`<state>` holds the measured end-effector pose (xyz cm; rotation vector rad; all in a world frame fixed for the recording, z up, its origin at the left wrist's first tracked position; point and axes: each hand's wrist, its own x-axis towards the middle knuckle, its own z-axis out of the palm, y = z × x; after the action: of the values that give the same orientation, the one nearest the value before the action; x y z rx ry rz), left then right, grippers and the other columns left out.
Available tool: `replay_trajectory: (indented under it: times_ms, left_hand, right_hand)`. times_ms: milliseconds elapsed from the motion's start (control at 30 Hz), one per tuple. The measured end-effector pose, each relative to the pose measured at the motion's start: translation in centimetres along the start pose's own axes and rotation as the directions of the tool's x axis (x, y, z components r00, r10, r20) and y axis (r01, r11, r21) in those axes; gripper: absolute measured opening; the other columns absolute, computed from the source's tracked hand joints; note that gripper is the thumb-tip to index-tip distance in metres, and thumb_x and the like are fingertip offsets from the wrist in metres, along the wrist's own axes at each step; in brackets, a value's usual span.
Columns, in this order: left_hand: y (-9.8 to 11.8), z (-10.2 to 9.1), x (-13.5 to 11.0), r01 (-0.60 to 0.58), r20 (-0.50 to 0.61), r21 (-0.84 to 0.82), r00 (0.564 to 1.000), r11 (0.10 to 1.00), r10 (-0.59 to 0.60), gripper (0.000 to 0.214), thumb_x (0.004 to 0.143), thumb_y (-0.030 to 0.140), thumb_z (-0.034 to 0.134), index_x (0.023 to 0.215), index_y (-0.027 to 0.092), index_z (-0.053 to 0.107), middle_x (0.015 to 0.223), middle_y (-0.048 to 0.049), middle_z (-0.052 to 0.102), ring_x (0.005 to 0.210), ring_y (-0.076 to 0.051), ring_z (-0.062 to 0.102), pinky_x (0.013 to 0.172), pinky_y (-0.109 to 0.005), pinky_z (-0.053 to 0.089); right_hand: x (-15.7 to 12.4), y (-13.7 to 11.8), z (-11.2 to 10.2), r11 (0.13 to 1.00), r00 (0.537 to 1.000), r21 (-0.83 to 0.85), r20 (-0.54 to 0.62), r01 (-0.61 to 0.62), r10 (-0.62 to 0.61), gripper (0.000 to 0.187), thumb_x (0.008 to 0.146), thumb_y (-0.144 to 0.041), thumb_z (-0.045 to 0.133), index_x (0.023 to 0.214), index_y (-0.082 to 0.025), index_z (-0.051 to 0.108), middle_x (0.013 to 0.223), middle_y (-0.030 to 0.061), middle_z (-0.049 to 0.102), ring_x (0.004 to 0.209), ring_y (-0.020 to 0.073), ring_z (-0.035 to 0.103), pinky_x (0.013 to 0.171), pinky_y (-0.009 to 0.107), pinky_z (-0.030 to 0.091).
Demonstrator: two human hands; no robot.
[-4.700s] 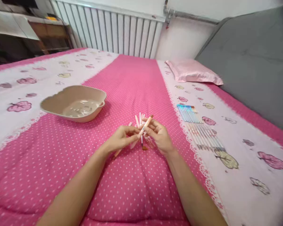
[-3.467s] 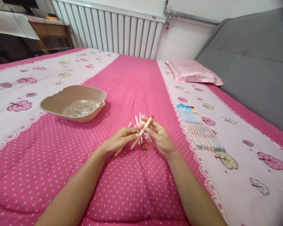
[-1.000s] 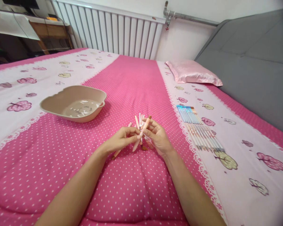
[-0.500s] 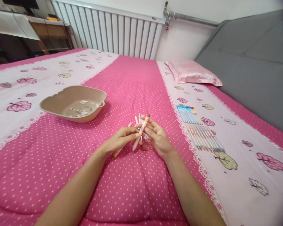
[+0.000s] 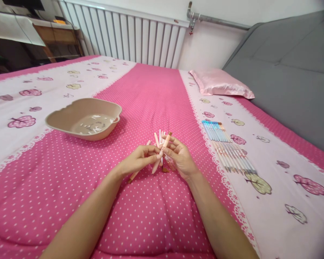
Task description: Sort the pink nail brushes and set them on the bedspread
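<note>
any lettering on the held pen seems hidden.

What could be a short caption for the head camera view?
Left hand and right hand hold a peach pen above a pink bedspread, near a beige basin.

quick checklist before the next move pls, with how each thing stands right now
1. Left grip on the peach pen: ok, fingertips pinch it near its middle.
2. Right grip on the same pen: ok, its fingers hold the upper part.
3. Middle of that pen visible: not ok, fingers cover it.
4. Loose pens apart from each other: not ok, several lie crossed in a heap.
5. Basin upright: ok, with small white pieces inside.
6. Exact count of loose pens: cannot tell, some are hidden.
</note>
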<state>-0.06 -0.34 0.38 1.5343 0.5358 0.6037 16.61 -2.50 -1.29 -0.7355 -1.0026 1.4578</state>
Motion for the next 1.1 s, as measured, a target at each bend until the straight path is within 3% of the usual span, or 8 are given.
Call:
replay_trajectory:
  times_ms: [200,333,467,633,967,1100]
  left_hand:
    - [0.1,0.04,-0.04,-0.005,0.012,0.027,1.0,1.0,0.005,0.024,0.085,0.032,0.053,0.089,0.009,0.061,0.065,-0.0034,0.064,0.056,-0.01,0.059,0.068,-0.027,0.048]
    - [-0.03,-0.02,0.03,0.009,0.007,-0.046,1.0,0.999,-0.009,0.023,0.085,0.03,0.053,0.09,0.009,0.06,0.069,-0.005,0.065,0.056,-0.012,0.061,0.065,-0.027,0.049]
    - [-0.14,-0.16,0.06,0.02,-0.005,-0.096,1.0,0.995,-0.021,0.024,0.085,0.029,0.052,0.094,0.008,0.061,0.081,-0.0094,0.068,0.058,-0.014,0.063,0.058,-0.026,0.05]
    - [-0.06,-0.14,0.03,0.027,0.002,-0.083,1.0,0.996,-0.027,0.024,0.085,0.027,0.052,0.09,0.008,0.064,0.082,-0.0106,0.069,0.059,-0.013,0.063,0.061,-0.026,0.05]
    - [0.34,0.17,0.09,0.029,0.013,-0.051,1.0,0.998,-0.028,0.025,0.084,0.031,0.054,0.093,0.009,0.063,0.081,-0.0089,0.069,0.066,-0.014,0.064,0.067,-0.027,0.05]
    - [0.4,0.2,0.01,0.03,-0.026,-0.027,0.999,0.999,-0.03,0.024,0.081,0.032,0.059,0.088,0.009,0.063,0.069,-0.0055,0.067,0.063,-0.013,0.063,0.067,-0.026,0.049]
  right_hand:
    - [-0.05,0.16,0.06,1.0,1.0,0.012,0.009,-0.004,0.004,0.037,0.069,-0.02,0.073,0.104,-0.025,0.062,0.082,-0.0028,0.063,0.076,0.0095,0.06,0.071,0.021,0.049]
    - [-0.18,-0.17,0.11,0.999,0.999,0.039,0.048,-0.016,0.014,0.035,0.077,-0.028,0.066,0.111,-0.025,0.059,0.101,0.0025,0.065,0.09,0.0149,0.06,0.077,0.027,0.05]
    - [-0.31,-0.5,0.14,0.997,0.991,0.065,0.129,-0.049,0.04,0.041,0.081,-0.027,0.06,0.122,-0.027,0.052,0.114,0.0056,0.062,0.096,0.019,0.059,0.065,0.027,0.052]
    - [-0.28,-0.3,0.12,0.996,0.99,0.06,0.128,-0.068,0.06,0.045,0.079,-0.024,0.062,0.123,-0.027,0.051,0.106,0.0045,0.065,0.09,0.019,0.062,0.054,0.025,0.052]
    - [-0.21,-0.15,0.05,0.998,0.996,0.038,0.075,-0.043,0.04,0.046,0.073,-0.024,0.07,0.116,-0.025,0.055,0.089,0.0014,0.068,0.081,0.0154,0.063,0.064,0.025,0.053]
    - [-0.19,-0.04,0.0,0.999,0.998,0.018,0.056,-0.032,0.031,0.045,0.071,-0.023,0.071,0.114,-0.025,0.057,0.088,0.0011,0.068,0.082,0.0153,0.063,0.07,0.027,0.053]
